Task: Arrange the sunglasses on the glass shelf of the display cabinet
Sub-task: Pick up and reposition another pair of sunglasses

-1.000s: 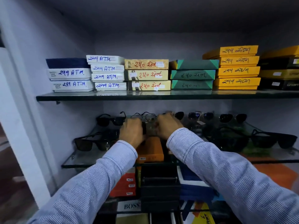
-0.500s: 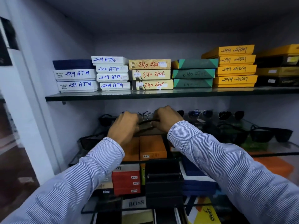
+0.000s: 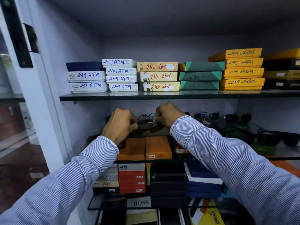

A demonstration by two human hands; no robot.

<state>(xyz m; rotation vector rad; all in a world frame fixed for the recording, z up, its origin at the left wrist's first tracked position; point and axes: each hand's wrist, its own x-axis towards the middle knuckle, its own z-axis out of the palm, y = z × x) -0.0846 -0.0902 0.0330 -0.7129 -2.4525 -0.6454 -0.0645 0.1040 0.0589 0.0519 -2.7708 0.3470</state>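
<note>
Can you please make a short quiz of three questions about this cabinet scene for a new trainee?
1. True or false: both hands hold one pair of sunglasses between them, above the middle glass shelf.
2. Which stack on the top shelf stands furthest left?
A. yellow boxes
B. green boxes
C. white boxes under a dark blue box
3. Fill in: on the right of the middle glass shelf lies a large pair of ____ sunglasses.

Key
1. True: the left hand and right hand each grip one end.
2. C: the white boxes are furthest left, while the green boxes and yellow boxes stand further right.
3. black
</note>
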